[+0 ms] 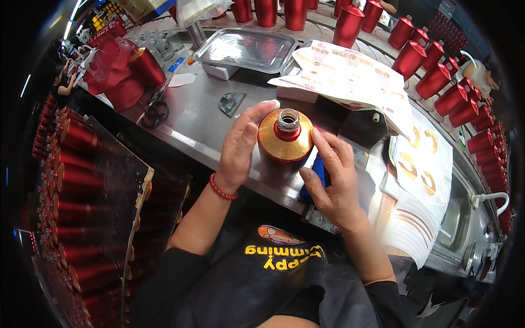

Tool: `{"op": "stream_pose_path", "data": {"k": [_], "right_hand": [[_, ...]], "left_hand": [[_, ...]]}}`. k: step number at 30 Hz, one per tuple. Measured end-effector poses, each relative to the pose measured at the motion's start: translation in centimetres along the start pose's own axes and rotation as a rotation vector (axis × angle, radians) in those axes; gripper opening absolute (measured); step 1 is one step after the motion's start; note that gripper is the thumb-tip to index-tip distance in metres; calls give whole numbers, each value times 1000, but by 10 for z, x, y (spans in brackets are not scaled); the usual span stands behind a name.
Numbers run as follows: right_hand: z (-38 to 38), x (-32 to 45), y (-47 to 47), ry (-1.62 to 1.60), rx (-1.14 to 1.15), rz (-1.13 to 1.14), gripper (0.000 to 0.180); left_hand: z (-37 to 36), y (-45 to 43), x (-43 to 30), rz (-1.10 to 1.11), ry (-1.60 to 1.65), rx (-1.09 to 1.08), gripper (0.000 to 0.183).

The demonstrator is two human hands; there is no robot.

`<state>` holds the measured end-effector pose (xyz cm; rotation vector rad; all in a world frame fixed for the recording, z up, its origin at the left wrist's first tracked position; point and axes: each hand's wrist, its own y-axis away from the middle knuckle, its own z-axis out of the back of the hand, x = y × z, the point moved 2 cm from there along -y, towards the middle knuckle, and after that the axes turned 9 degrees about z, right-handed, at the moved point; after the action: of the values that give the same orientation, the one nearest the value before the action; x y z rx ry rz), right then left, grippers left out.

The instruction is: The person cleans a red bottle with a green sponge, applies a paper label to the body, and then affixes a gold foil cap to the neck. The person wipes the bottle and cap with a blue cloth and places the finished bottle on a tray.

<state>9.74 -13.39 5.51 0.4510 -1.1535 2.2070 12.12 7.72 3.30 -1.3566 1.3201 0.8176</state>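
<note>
A red metallic bottle (283, 165) with a patterned gold shoulder (274, 143) and an uncapped, threaded glass neck (288, 119) stands before me at the bench edge. My left hand (240, 149) is at its left side, with fingers apart and a white covering on one fingertip that reaches behind the shoulder. A red bead bracelet (221, 190) circles my left wrist. On the other side, my right hand (334, 180) has its index fingertip at the shoulder's right edge, while its thumb stands apart from the bottle. A blue item (318, 174) is partly hidden behind that thumb.
The steel bench (197, 123) holds a dark green plate (232, 103), black-handled scissors (156, 112), a metal tray (246, 49) and printed sheets (348, 74). Gold stickers (428, 182) lie on white backing at right. Red bottles (410, 59) line a conveyor; more fill a rack (80, 180).
</note>
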Motion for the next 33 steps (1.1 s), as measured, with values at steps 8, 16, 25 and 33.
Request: {"op": "stream_pose_path", "data": {"k": [8,16,25,33], "right_hand": [[-2,4,2,35,-39,34,59],[4,1,0,5,-12,26,52],[12,-2,-21,-157,-37,-70,48],[6,-6,-29,-159,1,-58,45]], "left_hand": [[-31,15,-7,-71,-112,-39,66],[-33,14,-2,-100,-185,-91,61],[-27,12,-2,-54,-81,-74,63],[-26,14,-1,-65,-68,-92,58]]}}
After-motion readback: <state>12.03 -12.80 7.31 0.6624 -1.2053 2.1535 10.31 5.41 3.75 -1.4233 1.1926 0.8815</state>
